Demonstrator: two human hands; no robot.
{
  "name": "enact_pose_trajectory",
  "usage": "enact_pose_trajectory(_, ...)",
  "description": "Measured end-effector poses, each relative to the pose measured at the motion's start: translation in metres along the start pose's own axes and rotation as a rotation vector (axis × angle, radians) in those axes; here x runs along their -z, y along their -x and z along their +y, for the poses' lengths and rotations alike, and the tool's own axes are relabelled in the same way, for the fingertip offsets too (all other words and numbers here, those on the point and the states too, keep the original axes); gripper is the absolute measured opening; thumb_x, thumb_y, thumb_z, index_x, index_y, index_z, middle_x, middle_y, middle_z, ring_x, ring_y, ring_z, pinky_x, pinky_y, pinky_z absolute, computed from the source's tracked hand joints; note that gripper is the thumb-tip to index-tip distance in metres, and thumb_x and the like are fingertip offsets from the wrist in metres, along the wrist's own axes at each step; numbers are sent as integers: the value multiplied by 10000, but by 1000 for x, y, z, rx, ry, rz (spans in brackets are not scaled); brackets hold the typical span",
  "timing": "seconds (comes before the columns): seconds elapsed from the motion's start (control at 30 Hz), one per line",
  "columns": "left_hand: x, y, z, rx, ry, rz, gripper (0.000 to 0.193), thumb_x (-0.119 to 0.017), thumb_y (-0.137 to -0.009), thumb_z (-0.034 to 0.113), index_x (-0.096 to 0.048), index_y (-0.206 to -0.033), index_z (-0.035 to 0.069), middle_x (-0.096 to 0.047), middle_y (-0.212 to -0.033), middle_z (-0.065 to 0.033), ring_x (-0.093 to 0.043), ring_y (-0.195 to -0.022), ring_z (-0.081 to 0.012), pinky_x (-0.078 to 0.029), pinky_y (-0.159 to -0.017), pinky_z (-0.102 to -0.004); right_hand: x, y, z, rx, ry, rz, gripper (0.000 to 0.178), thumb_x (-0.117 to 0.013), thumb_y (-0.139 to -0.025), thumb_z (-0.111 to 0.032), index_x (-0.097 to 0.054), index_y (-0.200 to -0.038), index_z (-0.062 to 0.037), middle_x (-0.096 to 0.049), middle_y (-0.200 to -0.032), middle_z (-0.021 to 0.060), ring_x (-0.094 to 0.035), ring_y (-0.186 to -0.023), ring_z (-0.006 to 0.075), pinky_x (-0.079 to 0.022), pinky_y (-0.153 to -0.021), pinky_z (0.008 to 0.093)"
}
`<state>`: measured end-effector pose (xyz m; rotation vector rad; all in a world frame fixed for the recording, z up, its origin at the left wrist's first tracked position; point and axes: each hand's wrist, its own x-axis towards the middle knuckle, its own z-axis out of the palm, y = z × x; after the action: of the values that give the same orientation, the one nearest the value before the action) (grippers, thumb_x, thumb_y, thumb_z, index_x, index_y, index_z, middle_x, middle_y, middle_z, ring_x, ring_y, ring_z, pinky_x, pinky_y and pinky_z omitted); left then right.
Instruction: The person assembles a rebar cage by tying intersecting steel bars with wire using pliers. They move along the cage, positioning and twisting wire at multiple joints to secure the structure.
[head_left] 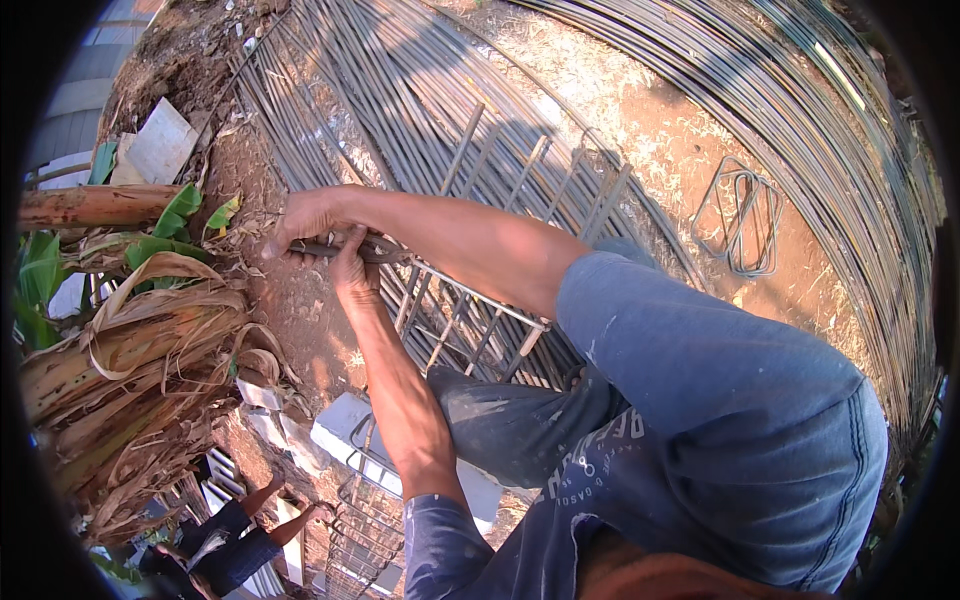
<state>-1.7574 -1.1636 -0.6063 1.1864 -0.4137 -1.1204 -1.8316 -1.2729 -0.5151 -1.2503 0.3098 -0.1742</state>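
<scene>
Both of my arms reach to the left, the right one crossing above the left. My right hand point(305, 220) is closed around the far left end of a dark bundle of bent steel bars point(385, 249). Just to its right, my left hand point(352, 266) grips the same bundle, thumb up. Most of the bundle between my hands is covered by fingers. Its right end meets a ladder-like frame of steel bars point(482, 297), which runs under my right forearm; several crossing bars stick out on both sides. Whether the bundle is fixed to this frame I cannot tell.
Long steel rods point(400, 120) lie on the ground beyond; a curved stack of rods point(740, 60) sweeps along the right. Bent wire rectangles point(740, 217) rest on the soil. Dry banana leaves point(150, 350) crowd the left. Another person point(230, 545) is at lower left, near a wire cage point(365, 530).
</scene>
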Motion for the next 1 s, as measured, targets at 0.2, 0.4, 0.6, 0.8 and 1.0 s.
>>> enact_pose_trajectory(0.2,-12,15,-12,-44,-221,68,457,-703,-766,-16,-512,-1181,-12,-633,-976,-79,-627,-878,-173,-545,-710,-308,-46,22,16,203,737,924,637,-706,-782,-329,-417,-1136,115,-516,-1006,233,-534,-934,303,-395,-768,535)
enact_pose_trajectory(0.4,-40,21,-6,-45,-221,73,513,-743,-738,14,-500,-1189,-14,-638,-959,-93,-643,-828,-163,-548,-592,-259,-18,73,13,110,415,590,746,-740,-743,-323,-404,-1326,-1,-548,-1149,206,-527,-1115,318,-410,-918,463)
enact_pose_trajectory(0.6,-75,61,26,15,-579,-98,423,-768,-699,17,-567,-1070,-21,-640,-854,-91,-636,-661,-179,-521,-450,-248,10,78,31,131,102,461,326,-692,-830,-296,-670,-963,1,-687,-888,130,-644,-825,211,-469,-826,400)
enact_pose_trajectory(0.8,-137,138,19,-196,-1163,-140,380,-612,-834,352,-661,-1015,21,-663,-775,-198,-661,-769,-336,-504,-727,-405,45,198,52,178,-843,857,219,-457,-972,-153,-517,-1051,42,-593,-837,91,-389,-496,68,-337,-472,233)
enact_pose_trajectory(1.0,-171,215,-51,-537,-1482,-481,134,-583,-739,111,-638,-779,-4,-643,-667,-177,-661,-650,-326,-509,-587,-430,36,345,92,137,-916,857,396,-451,-980,-230,-377,-1263,38,-459,-1284,216,-520,-1155,252,-475,-966,415)
